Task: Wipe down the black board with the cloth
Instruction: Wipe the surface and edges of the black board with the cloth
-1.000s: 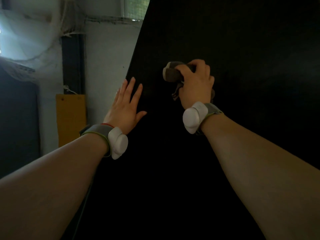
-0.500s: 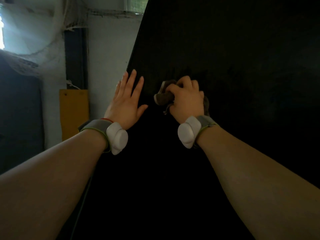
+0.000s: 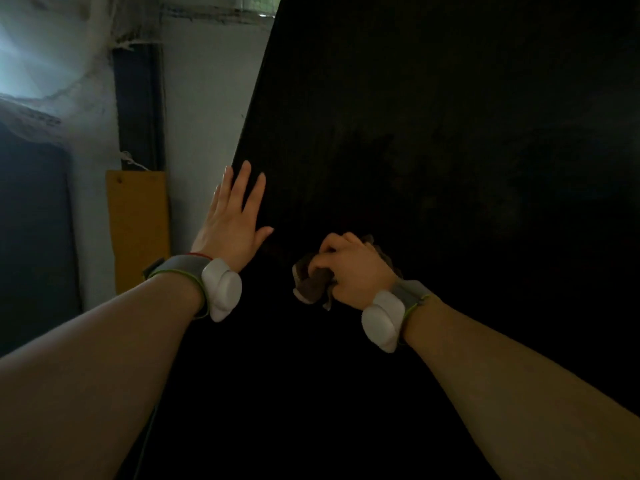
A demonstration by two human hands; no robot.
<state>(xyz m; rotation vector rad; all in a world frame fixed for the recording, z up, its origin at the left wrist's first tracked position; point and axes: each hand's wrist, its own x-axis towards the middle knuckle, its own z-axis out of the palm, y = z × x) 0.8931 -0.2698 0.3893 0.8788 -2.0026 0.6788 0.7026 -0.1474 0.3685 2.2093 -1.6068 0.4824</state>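
Note:
A large black board point(image 3: 450, 116) stands upright and fills the middle and right of the head view. My left hand point(image 3: 233, 216) lies flat with straight fingers against the board's left edge. My right hand point(image 3: 353, 271) grips a bunched brown-grey cloth point(image 3: 311, 284) and holds it against the board's face, a little lower and to the right of the left hand. Part of the cloth is hidden under the fingers. Both wrists wear grey bands with white pods.
Left of the board is a pale wall point(image 3: 207, 98) with a dark vertical post point(image 3: 138, 109) and a yellow-brown panel point(image 3: 136, 230) leaning below it. A dark surface point(image 3: 34, 237) fills the far left. Cobwebs hang near the upper left corner.
My right hand has dragged the cloth down the board, from above the left hand's level to below it. The left hand has stayed flat on the board's edge.

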